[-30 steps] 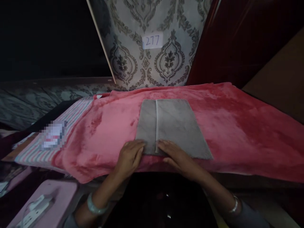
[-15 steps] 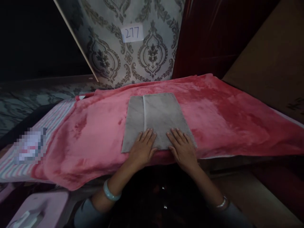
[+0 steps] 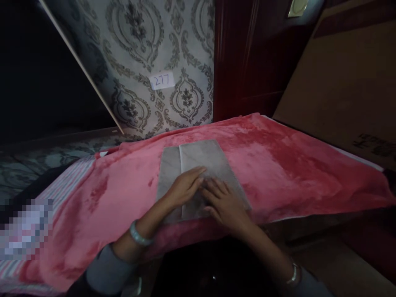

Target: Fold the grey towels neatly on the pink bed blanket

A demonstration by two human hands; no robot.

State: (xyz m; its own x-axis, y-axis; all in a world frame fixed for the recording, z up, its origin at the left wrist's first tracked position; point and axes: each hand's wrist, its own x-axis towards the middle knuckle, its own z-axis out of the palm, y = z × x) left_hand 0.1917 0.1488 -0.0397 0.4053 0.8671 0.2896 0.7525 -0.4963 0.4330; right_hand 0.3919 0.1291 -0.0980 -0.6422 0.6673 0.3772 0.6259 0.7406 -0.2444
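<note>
Both hands have shifted since half a second ago, from flat and apart along the near edge of the folded grey plush cloth (image 3: 201, 154) to close together over its middle. It lies flat on a red-and-pink plush blanket (image 3: 262, 169), a pale fold edge running front to back left of centre. Left hand (image 3: 188, 185): grip apart, fingers extended, tips beside the other hand; whether it touches the cloth is unclear. Right hand (image 3: 224, 206): grip apart, palm down, fingers spread over the cloth. Neither is clamped on anything.

As far as shows, the cloth is already folded into a neat panel, looking nearly smooth; what remains, if anything, cannot be told.

Farther out are striped fabric (image 3: 68, 177) at left, a paper label reading 277 (image 3: 162, 80) on patterned wallpaper (image 3: 187, 99), and a cardboard box (image 3: 340, 82) at right.
</note>
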